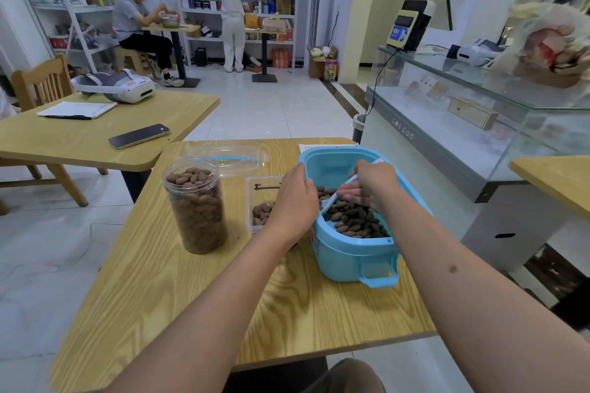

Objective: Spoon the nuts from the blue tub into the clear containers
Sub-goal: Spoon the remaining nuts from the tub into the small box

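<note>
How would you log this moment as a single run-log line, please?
right hand: scoop in blue tub | left hand: on tub rim | jar: full | small box: partly filled

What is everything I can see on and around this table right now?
Blue tub: one, light blue, right side of the table, nuts inside.
Scoop: one, pale, in the tub.
Jar: one, clear, left of the tub, nearly full of brown nuts.
Box: one, clear, between jar and tub, few nuts.
Lid: one, clear, behind the jar.
Table: one, light wood.
Phone: one, dark, neighbouring table.
Left hand: on the tub's rim.
Right hand: grips the scoop.
</note>
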